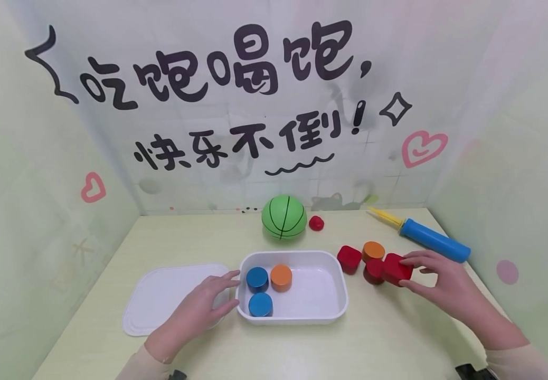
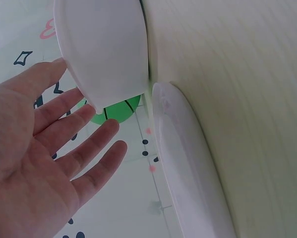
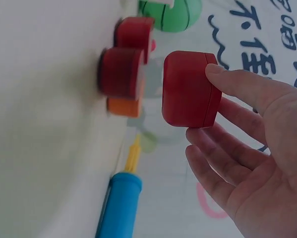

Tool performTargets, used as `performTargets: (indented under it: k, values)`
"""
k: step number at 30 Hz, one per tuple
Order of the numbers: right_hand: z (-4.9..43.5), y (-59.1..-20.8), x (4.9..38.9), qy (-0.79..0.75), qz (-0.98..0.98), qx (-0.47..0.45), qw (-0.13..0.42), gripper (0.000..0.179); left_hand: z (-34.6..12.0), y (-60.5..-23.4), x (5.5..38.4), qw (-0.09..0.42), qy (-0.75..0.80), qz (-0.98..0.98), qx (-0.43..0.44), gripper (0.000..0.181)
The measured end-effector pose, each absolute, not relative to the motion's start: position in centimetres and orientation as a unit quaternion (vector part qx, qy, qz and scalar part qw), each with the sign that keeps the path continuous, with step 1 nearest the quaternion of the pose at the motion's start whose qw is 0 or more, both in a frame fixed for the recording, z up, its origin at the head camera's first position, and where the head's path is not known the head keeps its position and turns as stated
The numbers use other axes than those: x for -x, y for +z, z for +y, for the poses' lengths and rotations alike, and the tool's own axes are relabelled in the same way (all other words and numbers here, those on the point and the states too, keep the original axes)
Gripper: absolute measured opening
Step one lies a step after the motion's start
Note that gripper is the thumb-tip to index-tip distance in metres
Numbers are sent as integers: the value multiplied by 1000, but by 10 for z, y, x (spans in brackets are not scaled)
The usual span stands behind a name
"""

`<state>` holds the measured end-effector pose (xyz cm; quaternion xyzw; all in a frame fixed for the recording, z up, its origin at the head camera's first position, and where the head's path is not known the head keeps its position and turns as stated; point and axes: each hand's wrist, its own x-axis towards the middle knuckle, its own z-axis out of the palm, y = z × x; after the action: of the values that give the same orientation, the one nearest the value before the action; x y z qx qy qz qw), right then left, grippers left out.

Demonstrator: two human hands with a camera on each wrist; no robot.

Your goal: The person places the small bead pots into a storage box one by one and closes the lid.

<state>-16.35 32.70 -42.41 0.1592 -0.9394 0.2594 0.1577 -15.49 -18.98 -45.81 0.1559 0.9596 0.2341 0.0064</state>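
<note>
My right hand [image 1: 445, 277] pinches a red square box with rounded corners [image 1: 397, 269] between thumb and fingers. In the right wrist view this red box [image 3: 190, 89] is clear of the table, a thin lid seam along one side. My left hand [image 1: 202, 301] has its fingers spread, with thumb and fingertips right at the left rim of a white tub [image 1: 298, 320]. Inside the tub, at its left, stand two blue round boxes [image 1: 261, 305] and an orange round box [image 1: 281, 278]. A red round box [image 1: 374, 271], an orange round box [image 1: 373, 252] and another red square box [image 1: 349, 259] stand right of the tub.
A white lid [image 1: 160, 295] lies on the table, partly behind my left hand. At the back are a green ball [image 1: 284, 217] with black lines and a small red object [image 1: 316, 223]. A blue hand pump [image 1: 435, 240] with a yellow nozzle lies at the back right.
</note>
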Motion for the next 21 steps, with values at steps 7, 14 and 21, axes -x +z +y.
performTargets:
  k: [7,14,21]
  values:
    - [295,-416,158,274,-926,-198,170,48,-190,-458,155,6,237,959,-157,44]
    - [270,-410,153,284,-918,-224,164,48,-191,-458,155,7,237,958,-160,44]
    - [244,-404,151,308,-913,-234,127,52,-191,-457,154,5,238,958,-161,45]
